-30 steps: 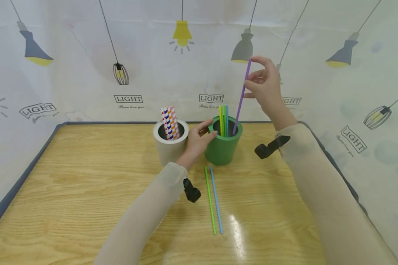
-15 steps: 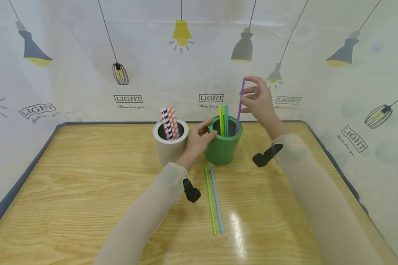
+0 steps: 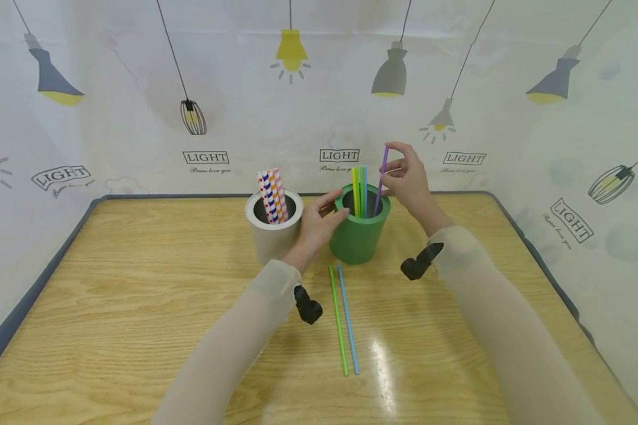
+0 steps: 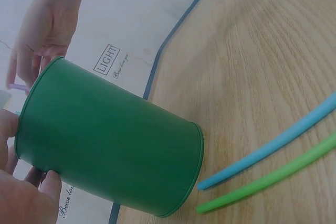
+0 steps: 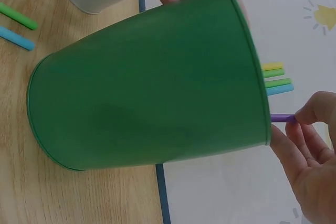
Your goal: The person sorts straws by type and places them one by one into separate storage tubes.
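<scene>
My right hand (image 3: 408, 180) pinches the upper part of a purple straw (image 3: 384, 165), whose lower end is inside the green bucket (image 3: 355, 242). In the right wrist view, a short length of the purple straw (image 5: 282, 118) shows between the bucket's rim and my fingers. My left hand (image 3: 316, 227) holds the left side of the green bucket near its rim, thumb in front and fingers farther back. Several yellow, green and blue straws (image 3: 359, 192) stand in that bucket. To its left is a white bucket (image 3: 268, 242) with several patterned straws (image 3: 272, 198).
A green straw (image 3: 338, 321) and a blue straw (image 3: 348, 321) lie side by side on the wooden table (image 3: 138, 307), in front of the green bucket. A printed backdrop (image 3: 234, 71) rises behind the table and along its sides.
My right hand has come down and slightly left, lowering the purple straw deeper into the green bucket. My left hand has stayed at the bucket. The loose straws have not moved.
</scene>
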Tool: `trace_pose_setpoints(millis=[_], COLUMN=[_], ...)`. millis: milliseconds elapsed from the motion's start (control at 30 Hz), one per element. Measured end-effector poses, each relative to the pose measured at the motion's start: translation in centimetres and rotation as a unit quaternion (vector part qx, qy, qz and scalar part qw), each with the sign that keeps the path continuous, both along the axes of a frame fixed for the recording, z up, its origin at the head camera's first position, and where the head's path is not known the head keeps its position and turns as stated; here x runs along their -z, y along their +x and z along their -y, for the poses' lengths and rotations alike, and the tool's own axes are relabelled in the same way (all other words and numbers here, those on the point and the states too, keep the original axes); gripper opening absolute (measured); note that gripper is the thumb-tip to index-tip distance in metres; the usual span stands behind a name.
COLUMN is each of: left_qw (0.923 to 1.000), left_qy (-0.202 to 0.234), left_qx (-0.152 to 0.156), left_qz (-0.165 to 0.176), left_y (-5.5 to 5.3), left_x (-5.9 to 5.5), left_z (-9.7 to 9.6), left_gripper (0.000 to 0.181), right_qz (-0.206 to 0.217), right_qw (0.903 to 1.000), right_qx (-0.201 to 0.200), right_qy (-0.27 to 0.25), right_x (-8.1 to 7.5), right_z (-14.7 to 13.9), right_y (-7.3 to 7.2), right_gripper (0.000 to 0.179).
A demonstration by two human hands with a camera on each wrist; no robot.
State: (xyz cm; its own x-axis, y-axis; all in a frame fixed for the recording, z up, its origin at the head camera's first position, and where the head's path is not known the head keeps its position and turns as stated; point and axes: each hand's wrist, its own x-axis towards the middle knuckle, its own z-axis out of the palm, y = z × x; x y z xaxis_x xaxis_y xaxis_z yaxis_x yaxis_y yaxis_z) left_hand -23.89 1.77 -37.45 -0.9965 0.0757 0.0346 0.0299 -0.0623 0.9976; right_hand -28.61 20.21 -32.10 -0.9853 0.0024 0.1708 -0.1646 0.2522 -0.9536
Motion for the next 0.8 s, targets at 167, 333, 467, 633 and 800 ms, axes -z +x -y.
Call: trace_pose_setpoints(millis=[167, 333, 467, 633, 800], left_qw=[1.0000, 1.0000, 0.9998, 0.9996, 0.9998], left_qy=[0.003, 0.001, 0.005, 0.007, 0.011], left_qx=[-0.001, -0.004, 0.011, 0.025, 0.018], left_qz=[0.008, 0.008, 0.018, 0.010, -0.002], left_y=[0.0, 0.0, 0.8, 1.1, 0.2], left_x=[-0.1, -0.2, -1.6, -2.1, -0.6], left_z=[0.0, 0.0, 0.3, 0.5, 0.3], left_gripper=[0.045, 0.045, 0.046, 0.046, 0.045], right_qz=[-0.001, -0.016, -0.022, -0.023, -0.019], right_qw=[0.9992, 0.9956, 0.9909, 0.9859, 0.9813], right_qx=[-0.004, -0.012, -0.014, -0.021, -0.023], right_qy=[0.040, 0.091, 0.132, 0.164, 0.190], right_x=[0.2, 0.5, 1.0, 1.2, 1.3], right_z=[0.0, 0.1, 0.2, 0.5, 0.9], right_y=[0.1, 0.2, 0.2, 0.3, 0.5], right_gripper=[0.062, 0.061, 0.058, 0.052, 0.048])
